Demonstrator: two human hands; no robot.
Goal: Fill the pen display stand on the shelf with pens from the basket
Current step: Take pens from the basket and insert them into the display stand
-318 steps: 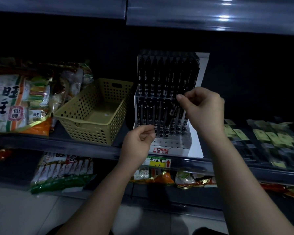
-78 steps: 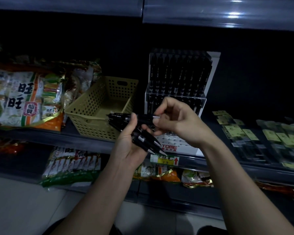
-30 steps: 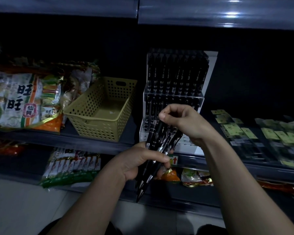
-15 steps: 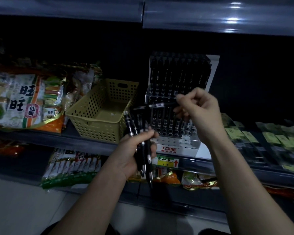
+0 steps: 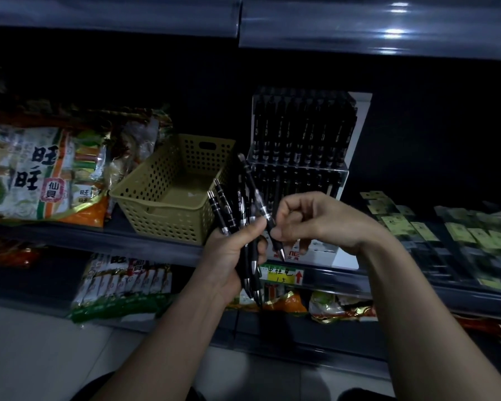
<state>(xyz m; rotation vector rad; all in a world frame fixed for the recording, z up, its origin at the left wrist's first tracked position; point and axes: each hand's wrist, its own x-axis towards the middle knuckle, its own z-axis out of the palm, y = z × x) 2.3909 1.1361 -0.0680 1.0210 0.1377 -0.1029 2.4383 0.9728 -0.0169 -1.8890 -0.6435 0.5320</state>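
My left hand (image 5: 232,256) grips a bundle of several black pens (image 5: 245,227), tips down, in front of the shelf edge. My right hand (image 5: 315,221) pinches one black pen (image 5: 258,195) that stands out of the bundle and leans up to the left. Behind both hands stands the clear tiered pen display stand (image 5: 301,146) on the shelf, its upper two rows packed with black pens; its white front tier is mostly hidden by my hands. To its left sits the tan perforated basket (image 5: 168,192), with no pens visible inside.
Snack bags (image 5: 47,175) fill the shelf left of the basket. Flat packets with yellow-green labels (image 5: 446,235) lie on the shelf to the right. A yellow price tag (image 5: 281,274) is on the shelf rail, with more snack packs (image 5: 122,287) on the shelf below.
My right hand has come down from the stand to the bundle and now pinches a pen at my left hand. The left hand still holds the bundle, a little lower and to the right.
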